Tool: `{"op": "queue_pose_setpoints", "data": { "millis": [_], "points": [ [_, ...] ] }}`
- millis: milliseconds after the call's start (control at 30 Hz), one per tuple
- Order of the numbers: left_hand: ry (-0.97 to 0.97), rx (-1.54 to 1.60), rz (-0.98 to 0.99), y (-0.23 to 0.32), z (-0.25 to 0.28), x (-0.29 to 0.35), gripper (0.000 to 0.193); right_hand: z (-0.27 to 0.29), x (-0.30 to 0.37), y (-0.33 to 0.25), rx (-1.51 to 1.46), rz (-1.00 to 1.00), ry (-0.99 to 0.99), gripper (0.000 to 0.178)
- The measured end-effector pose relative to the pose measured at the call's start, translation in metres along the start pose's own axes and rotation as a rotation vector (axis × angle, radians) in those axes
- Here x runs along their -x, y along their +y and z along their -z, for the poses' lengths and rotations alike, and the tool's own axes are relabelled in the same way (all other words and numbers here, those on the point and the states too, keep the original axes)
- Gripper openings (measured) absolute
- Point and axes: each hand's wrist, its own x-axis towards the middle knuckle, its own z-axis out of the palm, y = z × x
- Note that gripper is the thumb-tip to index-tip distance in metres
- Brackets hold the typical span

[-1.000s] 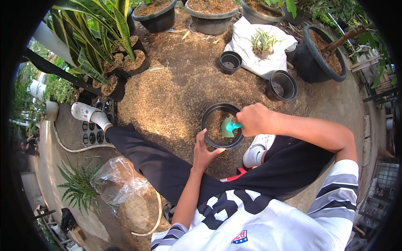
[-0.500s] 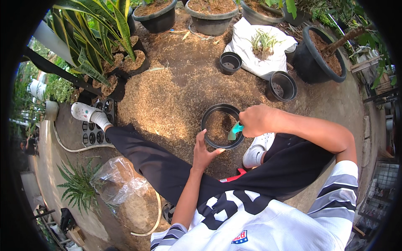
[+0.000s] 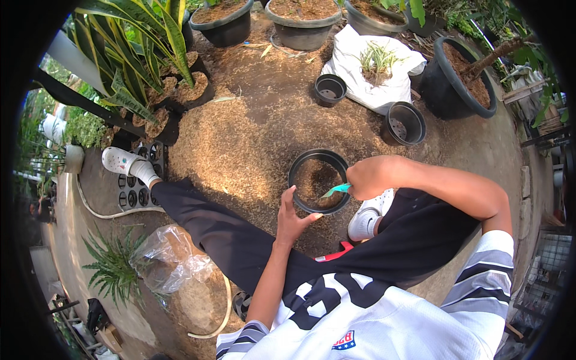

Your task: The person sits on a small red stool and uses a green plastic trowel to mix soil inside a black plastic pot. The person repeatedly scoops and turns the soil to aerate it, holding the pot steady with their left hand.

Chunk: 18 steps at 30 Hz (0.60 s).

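A round black plant pot (image 3: 295, 202) stands on the ground between my legs, with brown loose soil (image 3: 318, 175) inside. My right hand (image 3: 373, 176) is closed round the handle of a small turquoise-green trowel (image 3: 337, 188). The trowel's blade reaches over the rim into the pot. At the pot's near left side is my left hand (image 3: 291, 221), its thumb and fingers spread along the outside of the rim.
Two small black pots (image 3: 329, 90) (image 3: 404, 124) stand beyond, beside a white sack (image 3: 354, 66) bearing a small striped plant (image 3: 376, 60). Large pots line the back. A red-handled tool (image 3: 336, 252) lies near my leg. Clear plastic (image 3: 171, 258) and a spiky plant (image 3: 114, 267) are at left.
The trowel has turned in my right hand, so its blade now shows narrower and points more to the left. My left hand and the pot have stayed in place.
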Motion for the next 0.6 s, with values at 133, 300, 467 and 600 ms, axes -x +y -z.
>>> {"op": "queue_pose_setpoints", "data": {
  "millis": [133, 300, 467, 600],
  "points": [
    [0.002, 0.002, -0.005, -0.002, -0.001, 0.001, 0.117, 0.007, 0.004, -0.003, -0.03, -0.009, 0.085, 0.03],
    [-0.007, -0.001, 0.008, -0.003, -0.001, 0.0, 0.117, -0.017, -0.004, 0.002, 0.082, 0.02, 0.163, 0.041],
    [-0.019, 0.035, 0.046, -0.007, -0.002, 0.003, 0.117, 0.002, 0.009, -0.003, -0.058, 0.102, 0.158, 0.039],
    [-0.004, 0.012, 0.011, -0.005, -0.001, 0.001, 0.117, 0.005, 0.01, 0.004, 0.21, 0.139, 0.384, 0.026]
  ]
}}
